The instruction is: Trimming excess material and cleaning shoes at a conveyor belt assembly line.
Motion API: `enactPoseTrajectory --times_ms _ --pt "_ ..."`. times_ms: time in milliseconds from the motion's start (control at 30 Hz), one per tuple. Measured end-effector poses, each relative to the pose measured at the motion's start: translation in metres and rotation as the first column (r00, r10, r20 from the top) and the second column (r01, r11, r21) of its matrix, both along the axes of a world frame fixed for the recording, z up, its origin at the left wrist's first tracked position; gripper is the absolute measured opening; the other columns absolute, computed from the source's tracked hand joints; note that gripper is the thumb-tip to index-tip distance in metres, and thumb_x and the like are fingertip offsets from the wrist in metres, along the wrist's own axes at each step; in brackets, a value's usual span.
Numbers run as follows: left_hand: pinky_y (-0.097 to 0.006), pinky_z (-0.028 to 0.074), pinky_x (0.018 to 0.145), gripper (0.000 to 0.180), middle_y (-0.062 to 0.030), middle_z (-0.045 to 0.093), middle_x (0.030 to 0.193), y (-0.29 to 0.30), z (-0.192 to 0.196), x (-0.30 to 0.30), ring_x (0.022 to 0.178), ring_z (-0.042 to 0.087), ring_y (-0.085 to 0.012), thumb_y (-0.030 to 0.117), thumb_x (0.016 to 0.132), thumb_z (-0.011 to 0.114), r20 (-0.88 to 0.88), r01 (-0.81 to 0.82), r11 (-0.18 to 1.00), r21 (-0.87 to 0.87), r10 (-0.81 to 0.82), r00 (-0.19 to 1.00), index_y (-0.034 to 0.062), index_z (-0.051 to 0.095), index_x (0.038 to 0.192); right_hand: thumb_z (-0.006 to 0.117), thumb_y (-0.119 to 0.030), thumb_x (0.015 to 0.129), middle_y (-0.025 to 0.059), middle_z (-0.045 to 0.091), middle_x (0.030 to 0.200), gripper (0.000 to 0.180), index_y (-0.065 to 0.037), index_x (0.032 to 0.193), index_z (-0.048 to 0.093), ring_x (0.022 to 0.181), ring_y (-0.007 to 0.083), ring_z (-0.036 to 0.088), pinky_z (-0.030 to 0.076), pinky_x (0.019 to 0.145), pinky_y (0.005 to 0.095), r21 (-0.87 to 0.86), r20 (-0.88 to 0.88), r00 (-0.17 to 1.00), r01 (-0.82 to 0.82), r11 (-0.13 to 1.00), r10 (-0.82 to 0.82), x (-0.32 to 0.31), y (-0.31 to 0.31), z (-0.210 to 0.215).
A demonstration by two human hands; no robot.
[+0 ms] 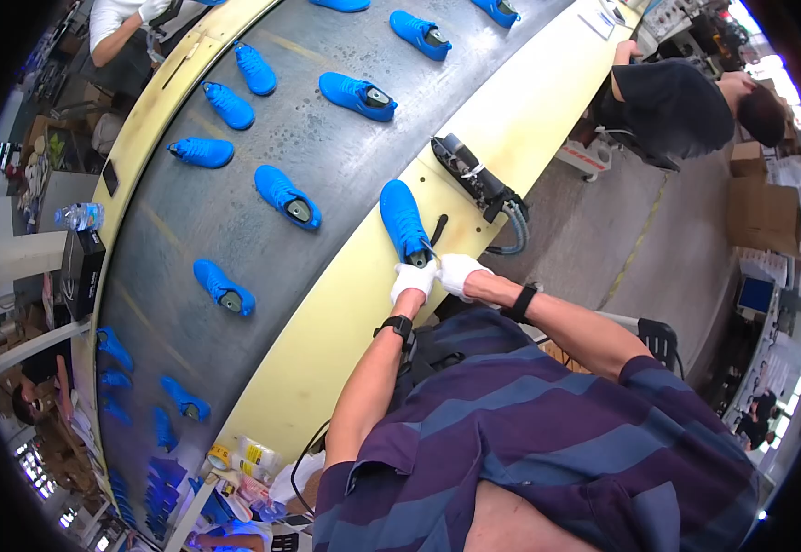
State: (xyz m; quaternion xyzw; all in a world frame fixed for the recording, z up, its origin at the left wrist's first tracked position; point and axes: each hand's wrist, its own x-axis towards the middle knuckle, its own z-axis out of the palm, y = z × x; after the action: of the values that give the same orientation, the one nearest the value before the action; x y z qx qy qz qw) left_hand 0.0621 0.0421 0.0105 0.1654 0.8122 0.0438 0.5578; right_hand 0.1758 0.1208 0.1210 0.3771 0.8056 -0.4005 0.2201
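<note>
A blue shoe point(399, 213) lies on the yellow work ledge in front of me, its toe away from me. A grey-green insert shows in its opening. My left hand point(413, 281), in a white glove, is closed on the heel end. Beside it my right hand point(461, 272), also gloved in white, is closed near the shoe's collar. A thin, pointed thing point(431, 247) reaches from the right fingers to the collar; its kind is too small to make out. Just right of the shoe is a short dark strip point(440, 228).
A black device point(476, 175) with a grey ribbed hose point(512, 230) stands on the ledge to the right. On the left, a dark conveyor belt point(179, 198) carries several blue shoes point(287, 196). A person point(672, 110) in black sits at the far right; another works across the belt.
</note>
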Motion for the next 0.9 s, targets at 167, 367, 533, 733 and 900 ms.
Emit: enactPoseTrajectory --times_ms 167,367,533,733,900 --pt "-0.048 0.051 0.106 0.112 -0.0299 0.065 0.137 0.001 0.003 -0.004 0.125 0.066 -0.044 0.072 0.086 0.063 0.006 -0.002 1.0 -0.03 0.002 1.0 -0.0086 0.029 0.156 0.059 -0.02 0.094 0.0266 0.075 0.087 0.029 0.003 0.097 0.077 0.081 0.041 0.077 0.061 0.069 0.0479 -0.004 0.086 0.996 -0.029 1.0 0.029 -0.01 -0.012 -0.03" --pt "-0.046 0.049 0.109 0.121 -0.0301 0.062 0.141 0.001 0.001 -0.002 0.13 0.063 -0.0427 0.074 0.085 0.063 -0.008 0.067 0.997 -0.036 -0.067 0.998 -0.0093 0.02 0.161 0.055 -0.034 0.1 0.0261 0.076 0.089 0.044 0.003 0.103 0.078 0.084 0.0402 0.077 0.061 0.075 0.0486 -0.084 0.124 0.991 -0.041 0.996 0.051 -0.012 0.001 -0.023" --pt "-0.04 0.062 0.072 0.12 -0.0307 0.071 0.117 -0.003 -0.012 -0.005 0.093 0.077 -0.0356 0.067 0.087 0.064 -0.073 0.077 0.995 0.066 -0.072 0.995 -0.02 0.019 0.156 0.063 -0.021 0.09 0.025 0.077 0.101 0.03 0.0 0.105 0.079 0.094 0.0399 0.075 0.059 0.081 0.0479 -0.319 0.203 0.921 -0.257 0.912 0.331 0.005 0.024 -0.002" --pt "-0.047 0.053 0.102 0.102 -0.0303 0.069 0.128 0.0 0.06 -0.026 0.117 0.07 -0.0429 0.068 0.085 0.064 -0.106 0.16 0.987 0.021 -0.157 0.982 -0.0075 0.041 0.15 0.058 -0.027 0.096 0.0226 0.071 0.091 0.027 -0.004 0.093 0.072 0.092 0.0409 0.07 0.057 0.081 0.0479 0.55 -0.08 0.911 -0.299 0.78 0.405 0.061 0.156 0.01" --pt "-0.048 0.054 0.099 0.089 -0.0281 0.071 0.125 0.008 0.082 -0.029 0.115 0.071 -0.0426 0.062 0.094 0.062 -0.19 0.222 0.975 -0.023 -0.223 0.956 -0.0028 0.039 0.15 0.063 -0.04 0.097 0.0295 0.073 0.108 0.044 0.001 0.113 0.069 0.102 0.0467 0.07 0.056 0.091 0.0521 0.523 0.082 0.949 0.218 0.824 -0.303 0.084 0.285 -0.041"
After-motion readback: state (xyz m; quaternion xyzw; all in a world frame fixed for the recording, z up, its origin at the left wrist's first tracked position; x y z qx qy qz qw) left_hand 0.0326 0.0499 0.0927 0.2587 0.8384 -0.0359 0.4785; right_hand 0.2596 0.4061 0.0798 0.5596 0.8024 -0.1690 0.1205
